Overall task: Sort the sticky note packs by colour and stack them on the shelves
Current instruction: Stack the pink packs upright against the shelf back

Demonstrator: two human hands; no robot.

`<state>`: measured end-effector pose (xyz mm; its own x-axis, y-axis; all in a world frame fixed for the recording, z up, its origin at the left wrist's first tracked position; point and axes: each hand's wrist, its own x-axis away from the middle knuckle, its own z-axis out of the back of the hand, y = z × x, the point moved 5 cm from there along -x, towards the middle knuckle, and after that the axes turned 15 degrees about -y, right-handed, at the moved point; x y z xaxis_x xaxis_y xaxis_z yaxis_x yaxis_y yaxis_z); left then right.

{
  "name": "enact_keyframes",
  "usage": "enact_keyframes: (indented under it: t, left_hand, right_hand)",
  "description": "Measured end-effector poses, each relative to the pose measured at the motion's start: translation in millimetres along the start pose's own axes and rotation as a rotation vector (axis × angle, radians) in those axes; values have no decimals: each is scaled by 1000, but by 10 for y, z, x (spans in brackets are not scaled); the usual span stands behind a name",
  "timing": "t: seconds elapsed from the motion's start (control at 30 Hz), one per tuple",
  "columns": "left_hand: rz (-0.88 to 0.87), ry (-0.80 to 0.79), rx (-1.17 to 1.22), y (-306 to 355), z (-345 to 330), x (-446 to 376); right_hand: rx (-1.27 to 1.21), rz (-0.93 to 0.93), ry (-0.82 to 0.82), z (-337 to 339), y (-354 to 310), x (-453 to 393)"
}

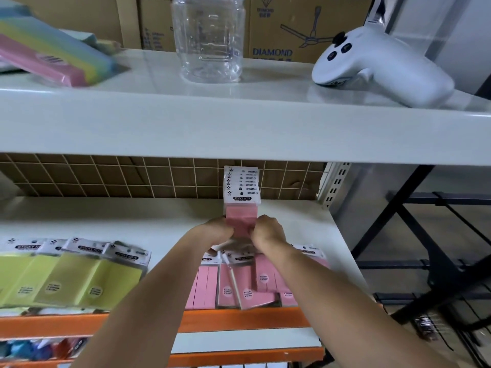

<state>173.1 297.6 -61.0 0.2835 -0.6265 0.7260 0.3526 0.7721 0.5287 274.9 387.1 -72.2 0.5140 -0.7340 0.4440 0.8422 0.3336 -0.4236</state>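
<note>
Yellow packs (66, 277) are laid out at the left of the lower shelf (305, 224). Mid-shelf, a pink stack (241, 205) is gripped by the left hand (215, 231) and right hand (268, 231) (fingers curled round it), with loose pink packs (239, 285) nearer.

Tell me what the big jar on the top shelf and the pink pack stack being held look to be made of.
Jar: clear, glossy plastic by the look; the boxes behind show through its ribbed wall. Pink pack stack, gripped by left hand and right hand: matte pink paper under white printed card headers; any film wrap can't be confirmed.
</note>
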Motion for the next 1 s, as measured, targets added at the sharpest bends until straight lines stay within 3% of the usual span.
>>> enact_keyframes:
  t: [0.37, 0.67, 0.9, 1.0]
  left_hand:
    - [-61, 15, -18, 15, -13, 34]
    - [-64, 37, 30, -47, 5, 49]
    - [-38, 96, 54, -9, -65, 82]
    - [-77, 168, 121, 23, -119, 142]
  right_hand:
    - [-14, -18, -11, 39, 9, 30]
    - [-246, 22, -196, 101, 192, -18]
    - [-402, 87, -194, 213, 363, 13]
    - [-267, 122, -166, 327, 423, 91]
